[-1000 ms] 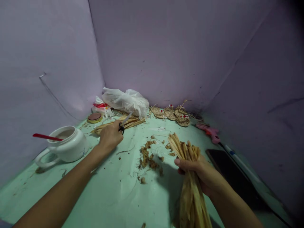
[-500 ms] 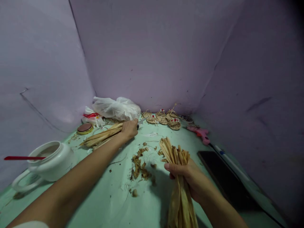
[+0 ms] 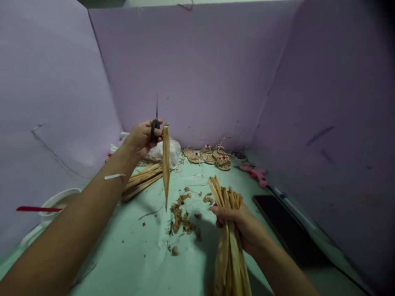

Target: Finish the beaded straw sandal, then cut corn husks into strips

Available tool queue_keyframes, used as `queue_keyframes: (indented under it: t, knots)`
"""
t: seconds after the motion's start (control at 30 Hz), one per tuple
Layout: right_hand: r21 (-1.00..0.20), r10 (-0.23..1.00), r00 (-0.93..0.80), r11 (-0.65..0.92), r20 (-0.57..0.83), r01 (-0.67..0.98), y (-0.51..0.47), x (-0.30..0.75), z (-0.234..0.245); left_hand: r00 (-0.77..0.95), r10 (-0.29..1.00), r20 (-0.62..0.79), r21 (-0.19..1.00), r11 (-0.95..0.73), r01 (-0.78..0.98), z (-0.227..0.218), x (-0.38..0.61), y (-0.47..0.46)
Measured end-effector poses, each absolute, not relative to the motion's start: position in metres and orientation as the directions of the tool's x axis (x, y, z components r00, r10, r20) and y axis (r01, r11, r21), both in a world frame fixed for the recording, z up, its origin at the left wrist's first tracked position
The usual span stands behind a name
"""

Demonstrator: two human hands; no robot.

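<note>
The left hand [image 3: 142,137] grips black-handled scissors [image 3: 154,124] and one tan, tapering strip [image 3: 166,164] (hanging point-down below it); the right hand [image 3: 243,226] clenches a bundle [image 3: 230,263] of similar strips.

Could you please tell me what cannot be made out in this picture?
- Pot: head view, mostly hidden by the left arm; contents unseen.
- Bag: partly behind the left hand; contents unclear.
- Scissors: handles covered by that hand.
- Bundle: bottom edge cuts off its lower end.
- Woven pieces: too small for detail.
</note>
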State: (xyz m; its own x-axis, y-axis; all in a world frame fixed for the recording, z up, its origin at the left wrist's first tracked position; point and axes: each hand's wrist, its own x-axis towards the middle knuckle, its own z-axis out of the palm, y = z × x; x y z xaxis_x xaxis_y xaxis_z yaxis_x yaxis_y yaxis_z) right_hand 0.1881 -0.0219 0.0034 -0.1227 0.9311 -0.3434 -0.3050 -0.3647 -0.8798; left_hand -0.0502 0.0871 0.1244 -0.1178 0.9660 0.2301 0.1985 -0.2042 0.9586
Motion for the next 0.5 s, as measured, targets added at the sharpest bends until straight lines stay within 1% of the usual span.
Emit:
queue_keyframes:
  t: [0.07,0.17,0.2,0.23,0.3,0.33,0.4,0.5]
  knots:
    - [-0.873,0.94,-0.13,-0.341,-0.316,-0.348,-0.022,0.186,0.002,-0.081,0.984,0.157,0.987,-0.155,0.032,0.112,-0.046,0.066]
    - [-0.86,0.933,-0.174,-0.358,-0.315,-0.363,-0.022,0.183,0.001,-0.057,0.998,0.018,0.987,-0.027,-0.159,0.073,-0.034,0.041]
    - [-0.856,0.924,-0.197,-0.379,-0.328,-0.352,-0.023,0.182,0.0,-0.055,0.997,-0.052,0.967,0.036,-0.253,0.058,-0.029,0.034]
    - [-0.85,0.914,-0.219,-0.401,-0.343,-0.343,-0.024,0.181,0.0,-0.049,0.986,-0.158,0.897,0.122,-0.425,0.045,-0.025,0.028]
    - [-0.83,0.885,-0.281,-0.452,-0.371,-0.327,-0.025,0.179,-0.002,-0.062,0.967,-0.246,0.817,0.172,-0.551,0.023,-0.02,0.021]
    - [-0.819,0.868,-0.315,-0.477,-0.384,-0.318,-0.026,0.179,-0.003,-0.08,0.959,-0.272,0.79,0.175,-0.587,0.015,-0.018,0.019]
    - [-0.81,0.839,-0.371,-0.511,-0.398,-0.287,-0.026,0.178,-0.006,-0.131,0.947,-0.294,0.774,0.156,-0.614,0.005,-0.017,0.018]
    - [-0.825,0.821,-0.399,-0.519,-0.409,-0.223,-0.025,0.177,-0.011,-0.176,0.931,-0.321,0.746,0.134,-0.652,-0.005,-0.014,0.017]
